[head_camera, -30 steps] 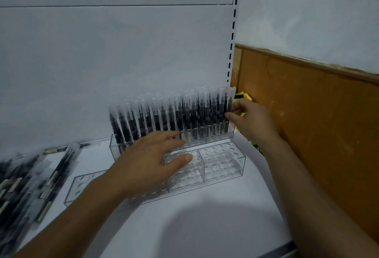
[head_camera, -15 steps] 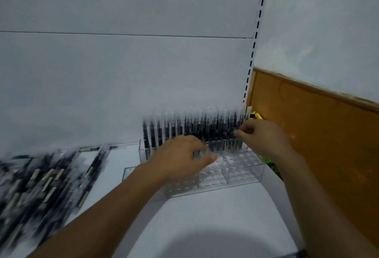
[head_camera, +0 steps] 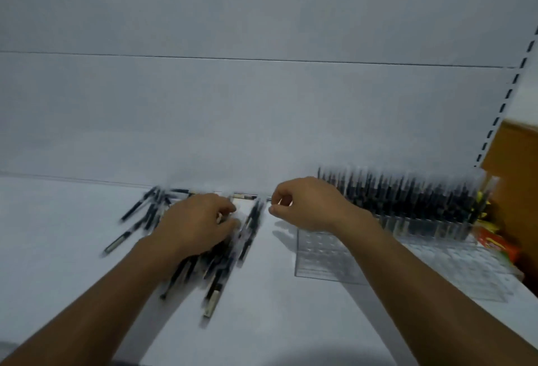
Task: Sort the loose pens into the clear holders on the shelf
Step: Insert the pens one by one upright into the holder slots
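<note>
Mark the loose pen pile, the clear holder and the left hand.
loose pen pile [head_camera: 217,290]: head view, on a pen barrel near the front.
clear holder [head_camera: 326,261]: head view, on its empty front tray.
left hand [head_camera: 195,226]: head view, on its back.

White back panel [head_camera: 262,121] behind shelf, thin horizontal seam [head_camera: 262,59] across it. Slotted white upright [head_camera: 498,115] at right edge of panel, dark slots in column. Brown wooden board [head_camera: 515,167] right of upright. Red-orange packet [head_camera: 294,245] low beside board, print blurred; yellow item [head_camera: 485,214] just above it, unclear.
</note>
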